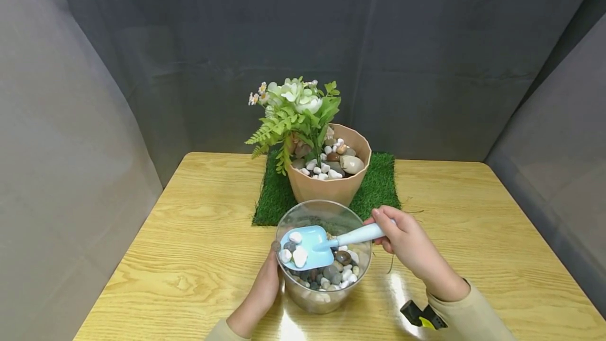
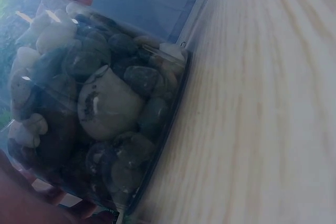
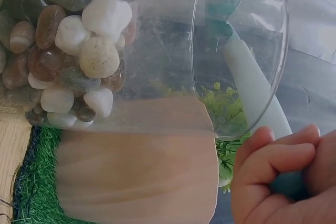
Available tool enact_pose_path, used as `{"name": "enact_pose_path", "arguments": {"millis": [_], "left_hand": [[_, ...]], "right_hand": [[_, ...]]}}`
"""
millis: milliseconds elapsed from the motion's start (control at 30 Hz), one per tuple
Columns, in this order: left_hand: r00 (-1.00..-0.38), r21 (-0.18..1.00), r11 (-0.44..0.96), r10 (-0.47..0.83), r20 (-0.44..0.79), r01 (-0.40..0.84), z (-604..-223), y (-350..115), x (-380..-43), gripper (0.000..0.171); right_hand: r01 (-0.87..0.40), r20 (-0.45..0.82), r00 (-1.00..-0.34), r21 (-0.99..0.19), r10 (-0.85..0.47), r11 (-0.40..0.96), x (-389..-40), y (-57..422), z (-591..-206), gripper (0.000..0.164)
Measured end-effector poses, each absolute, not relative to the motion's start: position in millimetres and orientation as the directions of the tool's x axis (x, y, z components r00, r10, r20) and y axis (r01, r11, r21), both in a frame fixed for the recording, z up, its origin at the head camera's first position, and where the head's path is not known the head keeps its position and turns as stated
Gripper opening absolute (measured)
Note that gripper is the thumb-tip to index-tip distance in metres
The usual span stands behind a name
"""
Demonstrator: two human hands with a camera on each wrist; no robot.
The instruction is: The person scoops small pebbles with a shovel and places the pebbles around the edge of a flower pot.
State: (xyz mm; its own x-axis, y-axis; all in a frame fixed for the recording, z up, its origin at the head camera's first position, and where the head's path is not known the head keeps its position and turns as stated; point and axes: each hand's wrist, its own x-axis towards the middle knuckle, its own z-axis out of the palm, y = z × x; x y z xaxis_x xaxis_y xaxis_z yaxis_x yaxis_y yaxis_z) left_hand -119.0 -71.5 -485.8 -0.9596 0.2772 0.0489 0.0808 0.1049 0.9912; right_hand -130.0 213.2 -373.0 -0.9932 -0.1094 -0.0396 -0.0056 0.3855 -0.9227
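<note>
My right hand [image 1: 402, 238] grips the handle of a light blue toy shovel [image 1: 362, 234], its fingers wrapped round it in the right wrist view. Several white pebbles and a dark one lie on the shovel's scoop [image 1: 311, 246], which is over the mouth of a clear plastic container [image 1: 326, 301]. Mixed pebbles [image 1: 338, 272] fill the lower part of this container. Against its left side, my left hand [image 1: 262, 283] holds the wall, thumb close to the rim. Large and small stones [image 2: 107, 103] press against the inside of the wall in the left wrist view.
Right behind the container is a peach flowerpot [image 1: 326, 188] with stones, white flowers [image 1: 295, 93] and green fern leaves. It stands on a green artificial grass mat [image 1: 385, 183]. All of this is on a wooden table [image 1: 189, 257], with grey cloth [image 1: 227, 41] hanging around it.
</note>
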Motion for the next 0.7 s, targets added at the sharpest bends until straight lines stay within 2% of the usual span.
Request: {"name": "enact_pose_path", "arguments": {"millis": [333,700], "left_hand": [[-0.962,0.993,0.090,0.269,0.047,0.074,-486.1,-70.8,-123.2,0.062],[-0.960,0.997,0.040,0.277,0.046,0.060,-485.5,-69.9,-122.8,0.062]], "right_hand": [[-0.036,0.002,-0.997,-0.876,-0.071,0.481,-125.1,215.2,-366.7,0.036],[0.008,-0.036,-0.998,-0.896,-0.055,0.445,-125.1,214.4,-366.3,0.040]]}}
